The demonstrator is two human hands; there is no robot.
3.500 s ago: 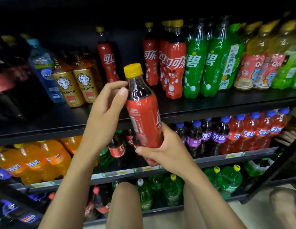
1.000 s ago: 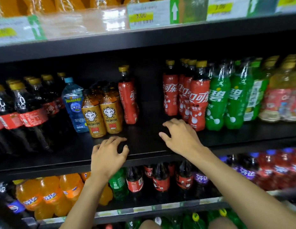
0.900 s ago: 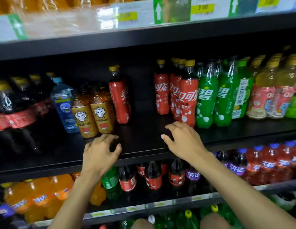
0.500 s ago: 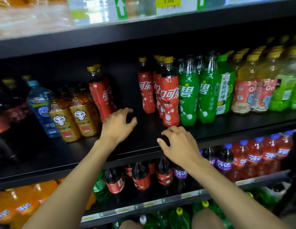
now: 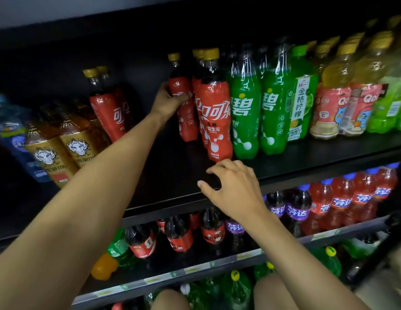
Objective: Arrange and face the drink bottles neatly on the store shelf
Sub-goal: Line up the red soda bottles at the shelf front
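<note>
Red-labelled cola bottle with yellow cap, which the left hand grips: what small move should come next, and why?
Probably pull the red-labelled cola bottle with yellow cap forward, level with the front red cola bottle, label outward. The left hand grips it, it stands further back than that neighbour, and the black shelf before it is bare.

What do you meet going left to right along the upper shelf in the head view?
Blue water bottle → gold Predator bottles → two red cola bottles → left hand gripping a rear cola bottle → front cola bottle → green Sprite bottles → kumquat-lemon drink → Qoo bottles.
</note>
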